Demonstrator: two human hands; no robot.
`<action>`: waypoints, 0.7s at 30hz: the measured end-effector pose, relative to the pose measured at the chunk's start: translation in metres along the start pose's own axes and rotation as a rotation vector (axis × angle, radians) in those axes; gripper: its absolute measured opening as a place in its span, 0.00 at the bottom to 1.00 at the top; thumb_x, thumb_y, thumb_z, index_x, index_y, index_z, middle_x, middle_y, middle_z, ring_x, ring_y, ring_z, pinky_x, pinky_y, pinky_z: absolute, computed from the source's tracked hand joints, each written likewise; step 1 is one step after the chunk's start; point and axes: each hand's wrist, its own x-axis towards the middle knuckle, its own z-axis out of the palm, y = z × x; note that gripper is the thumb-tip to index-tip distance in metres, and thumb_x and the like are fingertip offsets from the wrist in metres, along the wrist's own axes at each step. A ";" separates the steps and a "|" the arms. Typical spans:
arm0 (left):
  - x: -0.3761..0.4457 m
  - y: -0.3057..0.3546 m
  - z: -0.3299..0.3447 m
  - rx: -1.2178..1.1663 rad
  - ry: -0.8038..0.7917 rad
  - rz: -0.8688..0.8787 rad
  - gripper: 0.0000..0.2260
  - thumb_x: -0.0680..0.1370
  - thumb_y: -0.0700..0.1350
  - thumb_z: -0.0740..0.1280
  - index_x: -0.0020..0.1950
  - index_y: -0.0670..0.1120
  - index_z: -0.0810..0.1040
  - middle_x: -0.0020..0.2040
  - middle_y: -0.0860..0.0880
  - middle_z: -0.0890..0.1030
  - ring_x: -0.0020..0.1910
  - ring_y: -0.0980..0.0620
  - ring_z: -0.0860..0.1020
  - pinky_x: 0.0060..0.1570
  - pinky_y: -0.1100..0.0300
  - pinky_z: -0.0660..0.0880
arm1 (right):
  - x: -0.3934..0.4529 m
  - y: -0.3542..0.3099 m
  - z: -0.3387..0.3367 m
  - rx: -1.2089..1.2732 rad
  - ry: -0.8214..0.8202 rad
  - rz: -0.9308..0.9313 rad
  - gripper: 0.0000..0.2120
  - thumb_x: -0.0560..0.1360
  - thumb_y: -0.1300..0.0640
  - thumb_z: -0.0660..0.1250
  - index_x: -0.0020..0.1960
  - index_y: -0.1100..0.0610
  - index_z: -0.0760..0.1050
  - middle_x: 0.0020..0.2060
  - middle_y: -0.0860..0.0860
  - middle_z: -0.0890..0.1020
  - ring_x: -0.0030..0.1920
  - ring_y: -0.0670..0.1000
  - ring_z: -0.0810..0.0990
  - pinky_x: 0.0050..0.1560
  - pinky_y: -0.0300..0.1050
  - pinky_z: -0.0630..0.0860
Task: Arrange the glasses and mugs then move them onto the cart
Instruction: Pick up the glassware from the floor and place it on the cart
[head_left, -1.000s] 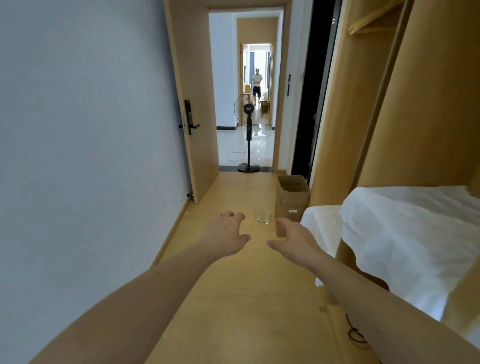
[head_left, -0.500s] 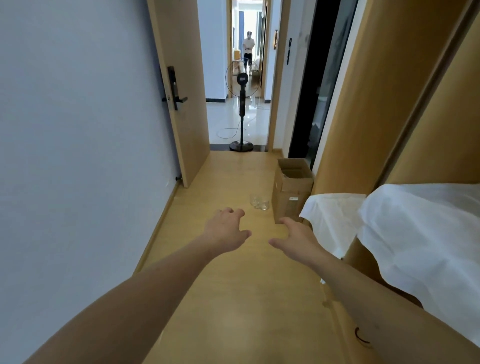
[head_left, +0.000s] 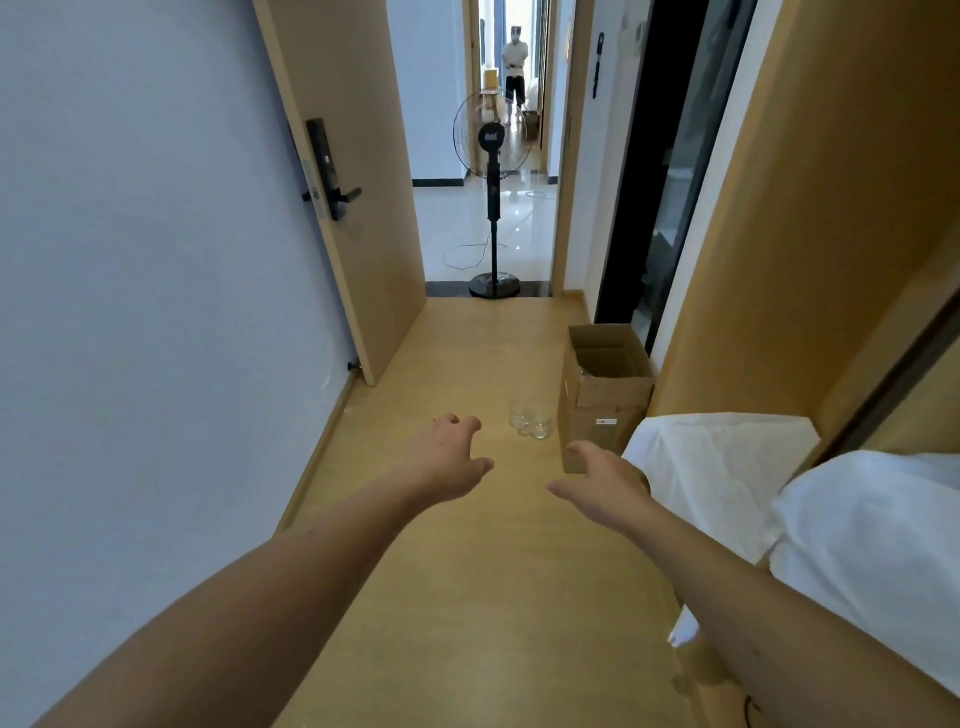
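- Both hands are out front with nothing in them: left hand (head_left: 453, 457) and right hand (head_left: 602, 480), fingers spread and loosely curled, probably readying to grab.
- The clear glasses (head_left: 530, 422) sit clustered on the wood floor (head_left: 467, 597), just beside an open cardboard box (head_left: 605, 384), near the hands but not touched.
- No cart visible.

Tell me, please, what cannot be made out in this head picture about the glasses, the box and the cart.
- Clear drinking glasses on the wooden floor: small and overlapping in the head view; their exact count is unclear.
- Open brown cardboard box: its own walls hide most of the inside.
- Cart: not in view.
- White sheet: covers whatever lies beneath.
- Left hand and right hand: seen from behind, palms hidden.
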 end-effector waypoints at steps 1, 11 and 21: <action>0.011 0.002 0.001 0.003 -0.005 -0.001 0.27 0.81 0.57 0.66 0.78 0.50 0.66 0.74 0.44 0.69 0.72 0.44 0.67 0.67 0.51 0.68 | 0.011 0.001 -0.004 -0.001 -0.008 0.003 0.32 0.77 0.44 0.71 0.77 0.50 0.64 0.73 0.52 0.72 0.68 0.55 0.74 0.61 0.50 0.76; 0.138 -0.025 0.011 -0.049 -0.083 -0.017 0.27 0.81 0.57 0.66 0.77 0.50 0.66 0.74 0.44 0.68 0.72 0.43 0.68 0.68 0.48 0.70 | 0.123 -0.015 0.004 0.004 -0.053 0.082 0.31 0.78 0.45 0.70 0.77 0.51 0.65 0.72 0.50 0.72 0.67 0.53 0.74 0.58 0.46 0.75; 0.313 -0.085 0.012 -0.074 -0.173 0.079 0.26 0.79 0.56 0.68 0.74 0.47 0.70 0.69 0.42 0.74 0.69 0.42 0.71 0.65 0.51 0.71 | 0.267 -0.045 0.044 0.048 -0.072 0.270 0.32 0.75 0.44 0.72 0.76 0.51 0.67 0.69 0.52 0.75 0.68 0.54 0.75 0.64 0.49 0.75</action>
